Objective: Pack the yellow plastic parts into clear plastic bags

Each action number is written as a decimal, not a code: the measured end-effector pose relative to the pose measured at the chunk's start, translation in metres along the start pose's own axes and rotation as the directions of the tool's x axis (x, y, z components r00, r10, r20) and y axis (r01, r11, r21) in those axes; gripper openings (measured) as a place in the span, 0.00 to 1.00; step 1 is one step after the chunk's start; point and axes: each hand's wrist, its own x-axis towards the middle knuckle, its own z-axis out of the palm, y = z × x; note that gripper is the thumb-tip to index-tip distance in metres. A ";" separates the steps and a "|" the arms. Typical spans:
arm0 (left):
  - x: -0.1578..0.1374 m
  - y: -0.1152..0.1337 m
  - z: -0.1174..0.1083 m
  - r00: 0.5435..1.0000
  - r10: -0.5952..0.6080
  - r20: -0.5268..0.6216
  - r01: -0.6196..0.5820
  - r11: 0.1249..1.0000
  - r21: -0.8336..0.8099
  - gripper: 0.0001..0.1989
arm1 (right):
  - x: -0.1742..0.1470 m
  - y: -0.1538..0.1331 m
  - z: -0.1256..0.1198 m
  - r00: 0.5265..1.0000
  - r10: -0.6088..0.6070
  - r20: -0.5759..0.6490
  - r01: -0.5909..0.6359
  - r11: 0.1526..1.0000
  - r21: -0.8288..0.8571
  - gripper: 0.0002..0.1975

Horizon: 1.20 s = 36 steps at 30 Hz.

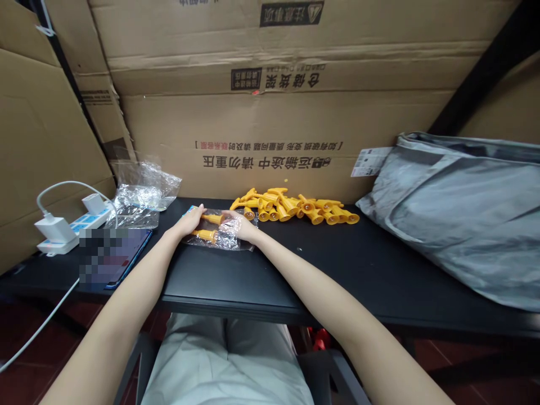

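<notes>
Head view, looking down over a black table (379, 264) with cardboard boxes (270, 129) stacked behind it. Landmark: the clear plastic bag (219, 232) lying flat at the table's near middle. Two yellow plastic pieces (206, 226) sit inside it, one above the other, long axes running left to right. Left hand (188, 221) rests palm-down on the bag's left end, fingers loosely curled over the edge; it appears to pin the film, though whether it grips is unclear. Right hand (241, 226) lies on the bag's right end, fingers partly bent and pressing the plastic flat; likely both hands keep the slippery film from sliding. Both forearms stretch forward from the body, converging on the bag, wrists low on the tabletop. Behind and right of the bag, a loose heap of yellow pieces (295, 207) lies within reach. Left of the bag, a pile of empty clear bags (141, 191); further left, a white power strip (70, 228) with a charger plugged in, and a tablet (122, 256). Far right of the bag, a large grey sack (459, 214).
</notes>
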 end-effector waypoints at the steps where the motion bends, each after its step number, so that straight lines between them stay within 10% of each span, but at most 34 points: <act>1: 0.000 0.001 0.000 1.000 0.000 -0.001 0.000 1.000 0.011 0.36 | 0.000 -0.001 0.000 1.000 0.001 0.002 -0.001 1.000 -0.003 0.30; 12: 0.003 -0.007 0.001 0.999 0.034 0.007 -0.035 0.992 0.119 0.37 | -0.009 -0.029 -0.007 0.990 -0.123 -0.067 0.087 0.916 -0.392 0.14; 20: 0.003 -0.006 0.000 1.000 -0.007 -0.006 0.008 0.988 0.156 0.36 | -0.022 -0.043 -0.013 0.932 0.029 0.360 0.028 0.988 -0.153 0.12; 36: 0.001 -0.002 -0.001 0.999 -0.038 0.036 0.030 0.977 0.210 0.31 | -0.022 -0.040 -0.004 0.904 -0.105 0.414 0.157 0.983 -0.094 0.13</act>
